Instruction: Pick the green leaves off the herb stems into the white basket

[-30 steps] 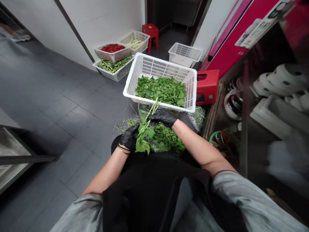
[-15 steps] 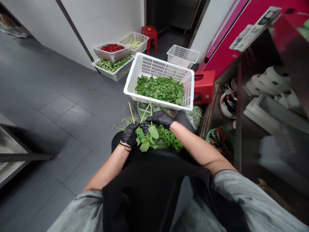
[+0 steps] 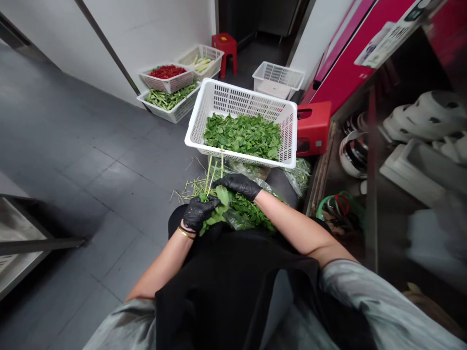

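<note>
My left hand [image 3: 197, 214], gloved, is closed around the lower end of a sprig [image 3: 221, 195]. My right hand [image 3: 239, 184], just beyond it, is pinched shut on the same sprig near its top leaf, and the bare stems stand up past my fingers. A bag [image 3: 255, 211] of greens lies under both hands. Loose stalks [image 3: 191, 187] lie on the floor just left of them. Further ahead is a white basket [image 3: 233, 158] holding picked leaves [image 3: 242, 133].

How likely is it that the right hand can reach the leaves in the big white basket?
Probably yes: the right hand sits just short of the near rim of the white basket, nothing bulky between them. But its grip is busy with the sprig.
</note>
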Demonstrator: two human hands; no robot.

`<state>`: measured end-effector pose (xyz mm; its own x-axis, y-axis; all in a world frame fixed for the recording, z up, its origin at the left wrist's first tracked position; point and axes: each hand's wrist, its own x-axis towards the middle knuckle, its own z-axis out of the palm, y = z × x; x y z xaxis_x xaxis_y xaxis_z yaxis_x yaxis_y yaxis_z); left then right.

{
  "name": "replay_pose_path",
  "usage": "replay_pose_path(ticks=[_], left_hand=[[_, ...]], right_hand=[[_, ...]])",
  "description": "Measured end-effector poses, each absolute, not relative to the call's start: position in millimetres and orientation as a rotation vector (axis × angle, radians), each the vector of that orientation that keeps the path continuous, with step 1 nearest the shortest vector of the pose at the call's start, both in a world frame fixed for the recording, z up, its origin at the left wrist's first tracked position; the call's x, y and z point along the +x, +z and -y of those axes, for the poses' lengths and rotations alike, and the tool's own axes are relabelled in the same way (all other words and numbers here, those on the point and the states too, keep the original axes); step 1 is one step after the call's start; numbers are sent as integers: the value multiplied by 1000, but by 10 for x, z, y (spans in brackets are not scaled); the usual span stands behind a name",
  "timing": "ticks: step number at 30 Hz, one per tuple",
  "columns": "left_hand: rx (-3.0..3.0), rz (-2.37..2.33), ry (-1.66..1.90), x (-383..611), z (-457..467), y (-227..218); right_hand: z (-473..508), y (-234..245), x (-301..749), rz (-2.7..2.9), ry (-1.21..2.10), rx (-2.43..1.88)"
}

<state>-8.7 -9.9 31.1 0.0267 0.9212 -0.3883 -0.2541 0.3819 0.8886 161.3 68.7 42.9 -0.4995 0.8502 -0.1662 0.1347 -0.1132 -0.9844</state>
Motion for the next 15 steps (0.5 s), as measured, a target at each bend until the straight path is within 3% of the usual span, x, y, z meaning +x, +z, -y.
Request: replay_pose_path(ticks=[5,8,12,15], left_hand=[[790,-1244,960,-179,-9,306],[736,-1189,879,-242,0,300],[578,-1034,887,-290,-9,257],[352,-935,1024,-248,-54,196]], right_hand=[[-790,430,1746,1805,1884,-1066],[-979,406,1933,1606,1959,-997],[-1149,297,2064,1168,1694,-1109],[-1011,193,1905,1273,1615,-1185]])
